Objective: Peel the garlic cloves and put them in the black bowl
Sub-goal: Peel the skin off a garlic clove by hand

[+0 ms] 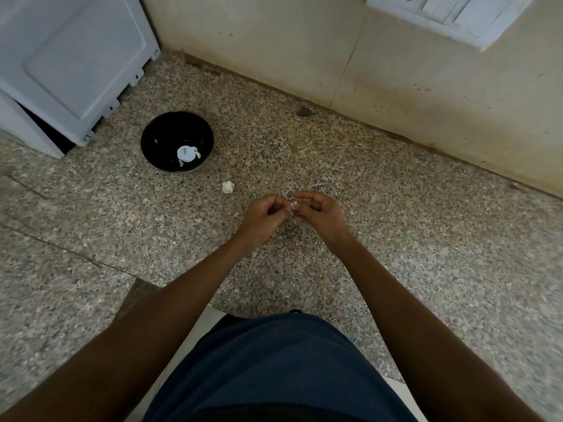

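Observation:
My left hand and my right hand meet above the speckled stone counter, fingertips curled together. Between them they pinch a small pale garlic clove, mostly hidden by the fingers. The black bowl stands to the far left of my hands, holding a few peeled cloves beside a bright white glare spot. A white piece of garlic lies on the counter between the bowl and my left hand.
A grey-white appliance stands at the far left behind the bowl. A beige tiled wall runs along the back, with a switch plate at top right. A small dark pebble-like lump sits by the wall's foot.

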